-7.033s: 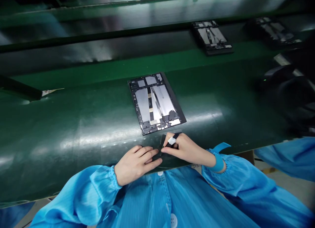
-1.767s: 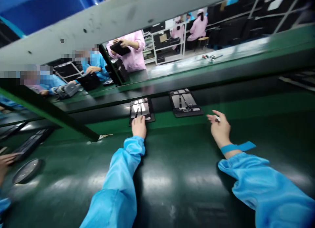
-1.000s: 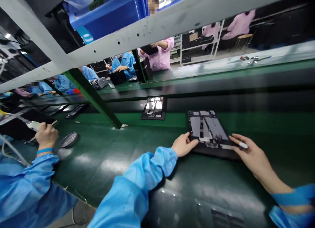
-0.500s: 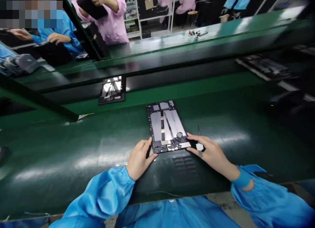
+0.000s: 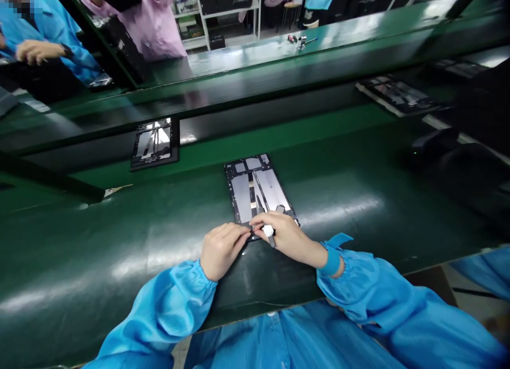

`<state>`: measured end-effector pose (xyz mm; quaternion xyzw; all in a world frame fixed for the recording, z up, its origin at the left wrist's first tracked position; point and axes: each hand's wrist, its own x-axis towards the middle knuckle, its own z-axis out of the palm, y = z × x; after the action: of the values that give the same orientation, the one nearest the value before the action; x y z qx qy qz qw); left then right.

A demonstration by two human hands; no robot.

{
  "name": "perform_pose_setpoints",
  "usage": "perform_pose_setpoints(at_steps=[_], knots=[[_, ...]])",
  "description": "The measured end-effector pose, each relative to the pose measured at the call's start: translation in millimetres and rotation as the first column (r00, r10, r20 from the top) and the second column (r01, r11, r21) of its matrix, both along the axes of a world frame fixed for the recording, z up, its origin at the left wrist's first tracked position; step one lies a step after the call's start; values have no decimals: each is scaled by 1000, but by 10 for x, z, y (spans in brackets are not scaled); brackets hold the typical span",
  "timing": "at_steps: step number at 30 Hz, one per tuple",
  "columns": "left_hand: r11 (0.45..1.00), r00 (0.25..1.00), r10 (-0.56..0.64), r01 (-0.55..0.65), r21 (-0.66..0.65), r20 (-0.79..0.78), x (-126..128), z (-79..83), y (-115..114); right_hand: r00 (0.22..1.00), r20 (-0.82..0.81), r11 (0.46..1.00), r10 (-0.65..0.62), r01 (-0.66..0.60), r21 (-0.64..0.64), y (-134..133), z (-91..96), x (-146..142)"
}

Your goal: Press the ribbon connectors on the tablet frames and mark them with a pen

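An opened tablet chassis (image 5: 255,183) lies flat on the green belt, showing silver plates, a thin ribbon strip and a black frame. My left hand (image 5: 223,250) rests at its near edge, fingertips against the frame. My right hand (image 5: 285,236) lies over the near right corner, gripping a small dark tool with a white band (image 5: 269,232). Both hands meet there, and they hide the chassis's near edge and whatever the fingertips touch.
A second opened tablet (image 5: 154,143) lies on a dark rail beyond the belt, and another (image 5: 394,95) lies at the far right. Dark equipment (image 5: 458,156) stands on the right. Past the rail, co-workers in pink and blue sit and stand at another line.
My hands have come together at the chassis's near edge, the right one moving left over the corner. The view has shifted slightly, so the chassis sits further left.
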<state>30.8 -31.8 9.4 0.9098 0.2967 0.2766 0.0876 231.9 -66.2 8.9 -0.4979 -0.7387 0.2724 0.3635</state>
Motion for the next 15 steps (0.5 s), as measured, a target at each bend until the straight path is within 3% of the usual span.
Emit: perform_pose_setpoints(at_steps=[5,10,15], knots=[[974,994,6,20,-227,112,14,-4,-30,995,-96,999,-25,20,-46,-15,14,24],[859,985,141,-74,-507,96,35,10,-83,996,-78,999,-46,45,-16,-37,-1,-11],[821,976,163,-53,-568,143,71,16,-96,998,-52,999,-31,32,22,-41,8,-17]])
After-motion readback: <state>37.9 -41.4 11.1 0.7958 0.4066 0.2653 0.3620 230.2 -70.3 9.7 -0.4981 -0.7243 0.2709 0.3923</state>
